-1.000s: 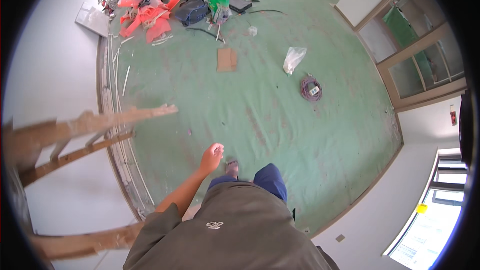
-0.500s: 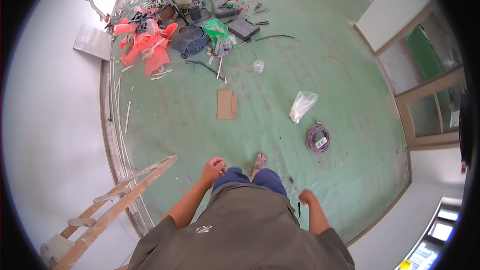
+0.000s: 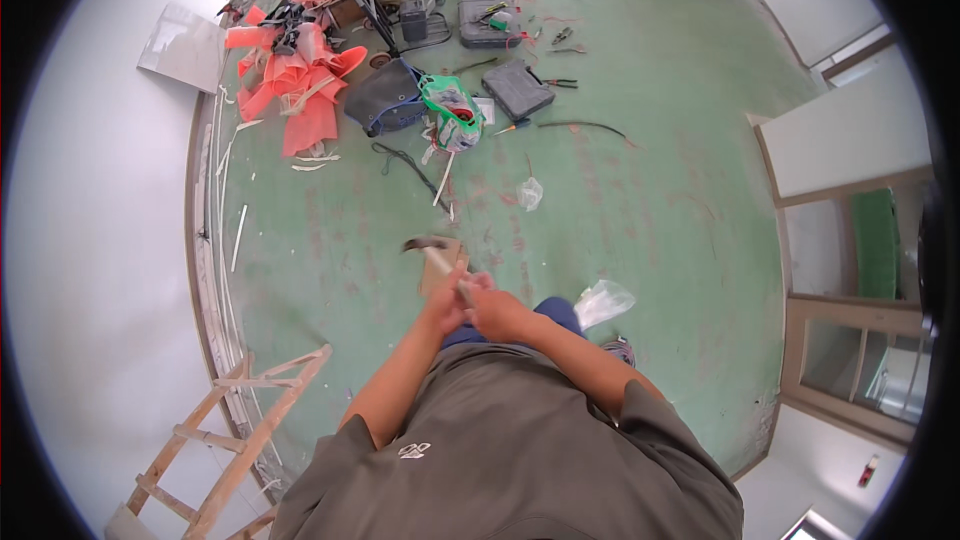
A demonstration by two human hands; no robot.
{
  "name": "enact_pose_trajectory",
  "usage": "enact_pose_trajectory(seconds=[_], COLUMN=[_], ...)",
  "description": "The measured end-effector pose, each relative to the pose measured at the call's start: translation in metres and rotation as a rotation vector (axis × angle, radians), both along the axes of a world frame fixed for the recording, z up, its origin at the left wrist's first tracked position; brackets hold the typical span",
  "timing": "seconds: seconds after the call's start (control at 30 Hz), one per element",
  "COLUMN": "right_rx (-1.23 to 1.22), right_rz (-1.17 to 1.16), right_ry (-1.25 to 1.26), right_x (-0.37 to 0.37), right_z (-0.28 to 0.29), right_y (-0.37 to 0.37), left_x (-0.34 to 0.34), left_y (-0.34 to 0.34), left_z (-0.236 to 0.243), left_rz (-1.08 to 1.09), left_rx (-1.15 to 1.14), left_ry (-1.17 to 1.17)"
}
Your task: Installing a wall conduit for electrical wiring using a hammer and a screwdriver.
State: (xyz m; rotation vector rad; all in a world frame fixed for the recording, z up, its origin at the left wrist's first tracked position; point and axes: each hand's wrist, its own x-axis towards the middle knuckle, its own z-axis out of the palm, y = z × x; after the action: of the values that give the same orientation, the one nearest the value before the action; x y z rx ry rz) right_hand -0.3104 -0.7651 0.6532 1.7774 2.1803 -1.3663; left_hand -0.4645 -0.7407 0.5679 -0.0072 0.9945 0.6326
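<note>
Getting the hammer (image 3: pixel 437 259) in hand looks done; no blow shows yet, and how much is left can't be judged from here. It sits across the cardboard (image 3: pixel 431 280) in view, height above it unclear. Left hand (image 3: pixel 447 306) and right hand (image 3: pixel 495 310) both look closed round the handle, bit blurry though.

Count: one hammer, one cardboard, two hands. Past the cardboard, two grey toolboxes (image 3: pixel 517 90). Right of it, two clear bags (image 3: pixel 605 303), one farther off, one nearer, plus one cable coil (image 3: pixel 623 348), partly hidden. One ladder (image 3: pixel 266 431), left and nearer.
</note>
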Motion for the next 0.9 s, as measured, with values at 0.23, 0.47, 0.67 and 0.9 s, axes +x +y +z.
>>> enact_pose_trajectory(seconds=[0.23,0.47,0.67,0.9], right_rx=[0.058,-0.076,-0.093,0.227], right_rz=[-0.238,-0.134,0.156,0.069], right_ry=[0.387,-0.239,-0.523,-0.464], right_x=[0.135,0.304,0.319,0.337], right_z=[-0.142,-0.42,-0.587,-0.742], right_y=[0.176,0.36,0.529,0.601], left_x=[-0.088,0.054,0.191,0.293], left_y=[0.07,0.052,0.083,0.179], left_z=[-0.046,-0.026,-0.015,-0.047], left_rz=[0.44,0.364,0.084,-0.098], left_rx=[-0.083,-0.441,-0.979,-1.102], left_ry=[0.469,1.021,0.845,0.621])
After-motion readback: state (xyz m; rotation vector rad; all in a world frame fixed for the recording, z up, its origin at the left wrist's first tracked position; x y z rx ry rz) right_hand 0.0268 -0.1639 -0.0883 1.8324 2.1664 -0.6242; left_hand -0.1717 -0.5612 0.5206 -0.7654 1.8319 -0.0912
